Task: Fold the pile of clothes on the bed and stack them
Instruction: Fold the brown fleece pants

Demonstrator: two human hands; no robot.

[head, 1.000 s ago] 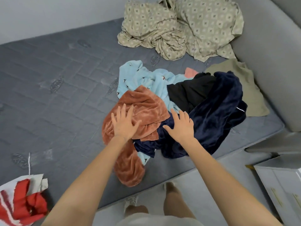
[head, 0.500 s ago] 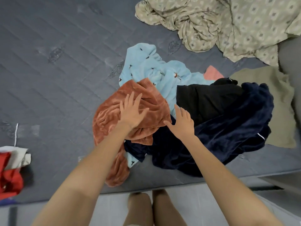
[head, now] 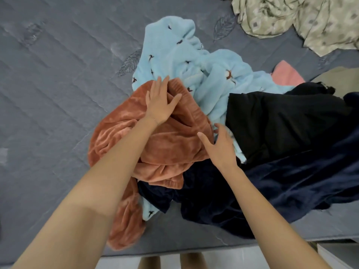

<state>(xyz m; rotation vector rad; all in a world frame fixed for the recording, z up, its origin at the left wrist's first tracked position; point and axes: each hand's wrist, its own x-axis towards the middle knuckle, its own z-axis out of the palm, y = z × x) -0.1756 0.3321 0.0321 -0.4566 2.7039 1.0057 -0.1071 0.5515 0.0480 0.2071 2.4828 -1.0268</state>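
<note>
From where I stand, the person's arms are bare along the whole length that shows. The left forearm (head: 108, 181) and the right forearm (head: 262, 206) are slim and smooth, and the left hand (head: 161, 103) and the right hand (head: 221, 148) are likewise uncovered. A very thin line (head: 154, 119) crosses the left wrist, perhaps a fine chain or thread, too small to make out. At the bottom edge two bare legs (head: 149, 263) show side by side, only a short stretch of each in view.

This is a bedroom in a home. Soft clothes (head: 252, 123) lie heaped on a grey quilted mattress (head: 58, 94), with a crumpled sheet (head: 314, 22) at the far right.
</note>
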